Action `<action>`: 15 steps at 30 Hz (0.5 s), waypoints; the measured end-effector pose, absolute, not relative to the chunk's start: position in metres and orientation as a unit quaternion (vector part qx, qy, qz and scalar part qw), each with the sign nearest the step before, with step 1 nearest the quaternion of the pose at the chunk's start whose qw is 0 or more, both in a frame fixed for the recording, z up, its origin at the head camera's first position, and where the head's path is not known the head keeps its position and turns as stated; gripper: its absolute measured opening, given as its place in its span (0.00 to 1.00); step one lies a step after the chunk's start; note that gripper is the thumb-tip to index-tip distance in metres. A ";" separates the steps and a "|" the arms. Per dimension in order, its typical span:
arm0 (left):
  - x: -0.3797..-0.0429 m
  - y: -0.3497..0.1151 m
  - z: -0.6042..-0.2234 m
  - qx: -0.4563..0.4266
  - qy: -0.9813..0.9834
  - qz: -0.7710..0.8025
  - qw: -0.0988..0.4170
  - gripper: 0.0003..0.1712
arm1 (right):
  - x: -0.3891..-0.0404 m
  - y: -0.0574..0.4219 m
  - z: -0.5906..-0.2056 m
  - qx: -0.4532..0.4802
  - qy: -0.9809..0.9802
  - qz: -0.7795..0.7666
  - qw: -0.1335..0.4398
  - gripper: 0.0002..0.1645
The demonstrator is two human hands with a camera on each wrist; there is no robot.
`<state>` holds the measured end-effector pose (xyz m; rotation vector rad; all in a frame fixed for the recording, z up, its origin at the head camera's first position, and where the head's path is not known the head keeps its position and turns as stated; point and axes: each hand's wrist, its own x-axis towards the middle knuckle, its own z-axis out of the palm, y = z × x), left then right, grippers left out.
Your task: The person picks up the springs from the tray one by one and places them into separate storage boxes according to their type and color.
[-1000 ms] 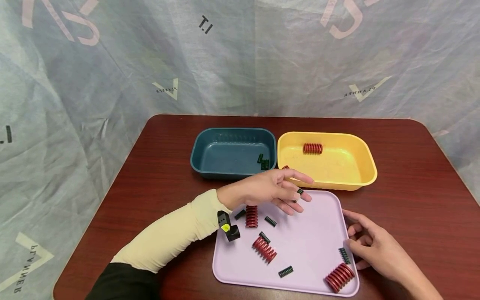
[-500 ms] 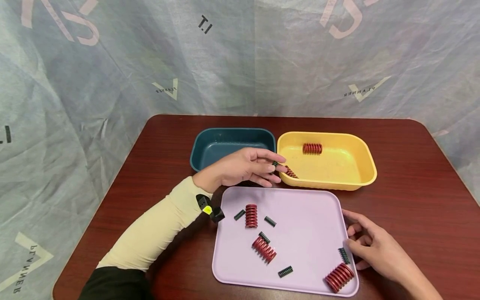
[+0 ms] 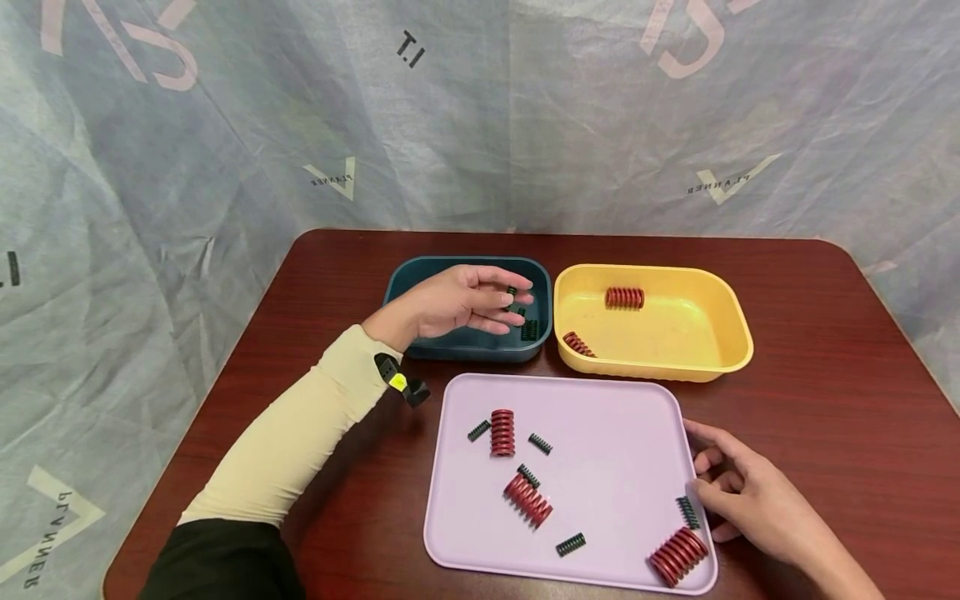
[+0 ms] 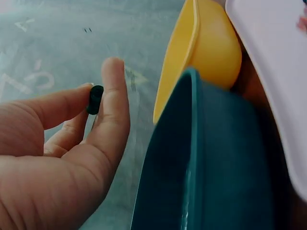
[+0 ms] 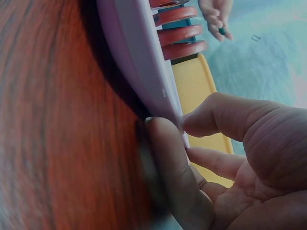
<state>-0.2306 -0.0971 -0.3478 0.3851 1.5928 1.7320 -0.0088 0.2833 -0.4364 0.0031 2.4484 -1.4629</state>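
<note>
Head view: at the centre of the frame, my left hand (image 3: 461, 302) is positioned above the teal bin (image 3: 468, 354). The thumb and fingertips pinch one small green spring (image 3: 512, 293); the gap is narrow, and the other fingers are extended. The left wrist view shows this spring at left of frame, clear of the bin rim.

At lower right of the head view, my right hand (image 3: 757, 496) grips the right edge of the lilac tray (image 3: 615, 450). In the right wrist view, the thumb bears on the rim, with a fingertip against its outer side. Just beside this hand, on the tray, lie a dark green spring (image 3: 687, 512) and a large red spring (image 3: 678, 556).

Further red and green springs lie across the left half of the tray. The yellow bin (image 3: 660, 333), right of centre, contains two red springs.
</note>
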 end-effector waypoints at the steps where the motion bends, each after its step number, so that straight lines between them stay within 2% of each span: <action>1: -0.234 -0.099 -0.348 0.147 0.623 0.673 0.371 0.22 | -0.009 0.283 -0.436 0.002 0.850 -0.507 0.145 0.41; 15: -0.270 -0.109 -0.352 0.106 0.681 0.602 0.403 0.24 | -0.009 0.284 -0.438 -0.006 0.851 -0.507 0.136 0.41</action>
